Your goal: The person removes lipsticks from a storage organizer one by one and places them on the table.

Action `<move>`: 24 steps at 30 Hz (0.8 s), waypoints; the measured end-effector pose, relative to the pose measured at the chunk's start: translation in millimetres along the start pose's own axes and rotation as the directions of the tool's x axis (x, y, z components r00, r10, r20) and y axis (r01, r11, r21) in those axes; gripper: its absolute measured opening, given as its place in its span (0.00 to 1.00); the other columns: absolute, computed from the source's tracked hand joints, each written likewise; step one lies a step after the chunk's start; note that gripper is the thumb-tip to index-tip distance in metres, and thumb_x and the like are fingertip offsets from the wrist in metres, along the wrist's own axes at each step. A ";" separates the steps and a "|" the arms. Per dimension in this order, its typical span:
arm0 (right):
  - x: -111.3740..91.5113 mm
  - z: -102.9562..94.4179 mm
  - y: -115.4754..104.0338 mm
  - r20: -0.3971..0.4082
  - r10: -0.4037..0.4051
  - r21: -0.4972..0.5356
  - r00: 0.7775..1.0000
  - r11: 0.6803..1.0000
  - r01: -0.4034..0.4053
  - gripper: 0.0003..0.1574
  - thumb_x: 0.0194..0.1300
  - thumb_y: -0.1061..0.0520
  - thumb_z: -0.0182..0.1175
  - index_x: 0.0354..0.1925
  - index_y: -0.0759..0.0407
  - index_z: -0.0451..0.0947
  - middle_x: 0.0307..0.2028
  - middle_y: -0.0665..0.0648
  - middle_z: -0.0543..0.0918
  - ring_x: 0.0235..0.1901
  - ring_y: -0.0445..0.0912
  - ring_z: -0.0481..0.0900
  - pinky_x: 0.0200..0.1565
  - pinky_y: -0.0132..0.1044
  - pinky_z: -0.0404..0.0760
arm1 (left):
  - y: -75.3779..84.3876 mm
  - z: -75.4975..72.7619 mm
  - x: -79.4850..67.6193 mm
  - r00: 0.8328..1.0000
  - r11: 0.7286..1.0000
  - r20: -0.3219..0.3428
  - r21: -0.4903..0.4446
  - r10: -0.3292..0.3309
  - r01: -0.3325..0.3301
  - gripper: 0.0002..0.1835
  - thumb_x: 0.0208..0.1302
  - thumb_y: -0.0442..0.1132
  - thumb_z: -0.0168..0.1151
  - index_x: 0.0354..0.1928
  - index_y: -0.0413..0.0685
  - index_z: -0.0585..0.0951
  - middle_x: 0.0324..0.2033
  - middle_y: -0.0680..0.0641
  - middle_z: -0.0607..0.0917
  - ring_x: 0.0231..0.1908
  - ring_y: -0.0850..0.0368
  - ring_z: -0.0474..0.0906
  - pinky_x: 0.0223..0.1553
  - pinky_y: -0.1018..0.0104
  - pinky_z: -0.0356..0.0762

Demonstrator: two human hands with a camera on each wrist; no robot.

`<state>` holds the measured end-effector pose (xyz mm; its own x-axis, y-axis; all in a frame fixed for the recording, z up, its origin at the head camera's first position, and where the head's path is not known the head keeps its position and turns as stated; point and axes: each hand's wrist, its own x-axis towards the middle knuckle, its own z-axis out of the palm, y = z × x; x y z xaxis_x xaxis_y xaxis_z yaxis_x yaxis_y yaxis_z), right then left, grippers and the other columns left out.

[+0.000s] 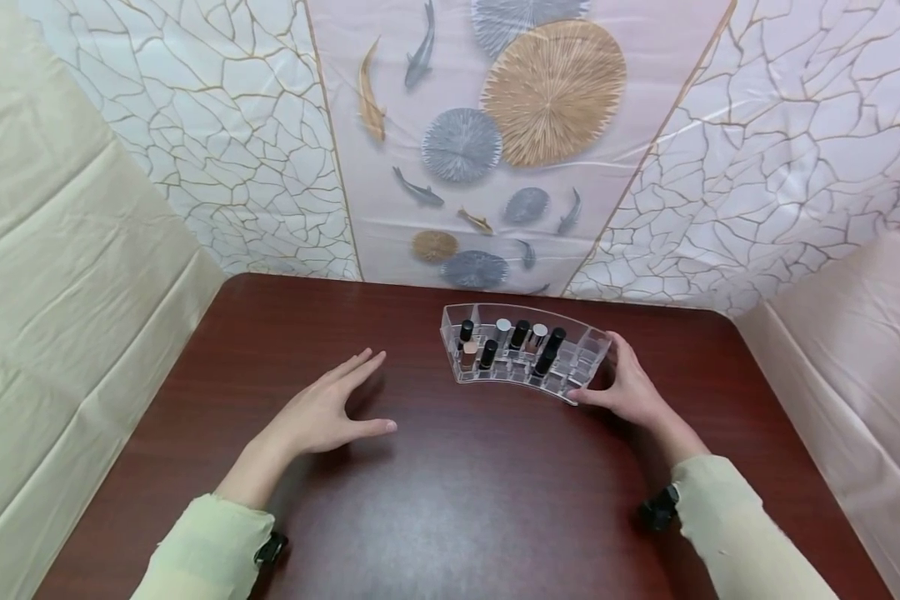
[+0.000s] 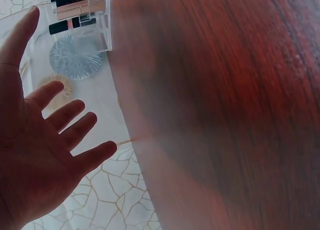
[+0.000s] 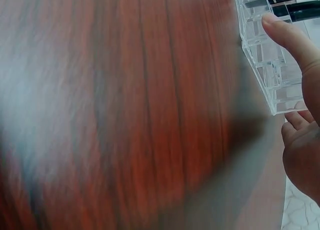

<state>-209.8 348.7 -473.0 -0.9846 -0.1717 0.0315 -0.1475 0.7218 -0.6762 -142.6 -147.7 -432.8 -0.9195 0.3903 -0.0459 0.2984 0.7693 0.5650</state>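
Observation:
A curved, stepped rack of clear plastic [image 1: 587, 346] stands toward the back of the table, right of the middle. Several small cosmetic tubes [image 1: 487, 355] stand in its slots, most with black caps and some with silvery or pale tops. My right hand [image 1: 633, 387] grips the rack's right end, thumb at the front edge and fingers around the back. In the right wrist view the thumb lies over the clear compartments [image 3: 274, 80], and the other fingers are partly hidden. To the left, my left hand [image 1: 322, 412] hovers over the table with fingers spread, holding nothing.
The dark red-brown wooden table [image 1: 420, 483] reflects light at its front. A patterned sheet with fish and round leaf shapes [image 1: 461, 146] hangs behind it. Pale cloth [image 1: 60, 292] drapes along the left side, and more cloth [image 1: 855, 392] along the right.

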 end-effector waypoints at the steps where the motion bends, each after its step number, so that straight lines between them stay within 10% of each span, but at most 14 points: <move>1: 2.2 2.0 -1.8 0.001 -0.004 -0.001 1.000 1.000 0.004 0.83 0.51 0.50 0.87 0.82 0.71 0.39 0.75 0.80 0.56 0.75 0.73 0.62 0.72 0.67 0.64 | -0.5 -0.3 -0.4 1.000 1.000 -0.003 0.000 0.000 0.000 0.56 0.60 0.73 0.71 0.85 0.65 0.59 0.84 0.45 0.58 0.81 0.38 0.57 0.72 0.28 0.63; 24: 34.1 39.3 -34.7 0.008 -0.097 0.037 0.995 0.995 0.097 0.81 0.48 0.53 0.88 0.80 0.74 0.43 0.73 0.78 0.60 0.74 0.68 0.66 0.75 0.61 0.62 | -7.8 -15.2 2.3 0.999 1.000 -0.047 0.001 0.012 -0.012 0.55 0.60 0.68 0.75 0.85 0.61 0.61 0.84 0.46 0.59 0.80 0.39 0.59 0.73 0.31 0.64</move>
<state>-234.6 291.5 -477.5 -0.9649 -0.2464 0.0909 -0.2384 0.6766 -0.6967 -150.9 -160.5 -424.7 -0.9268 0.3756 -0.0007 0.3096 0.7650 0.5648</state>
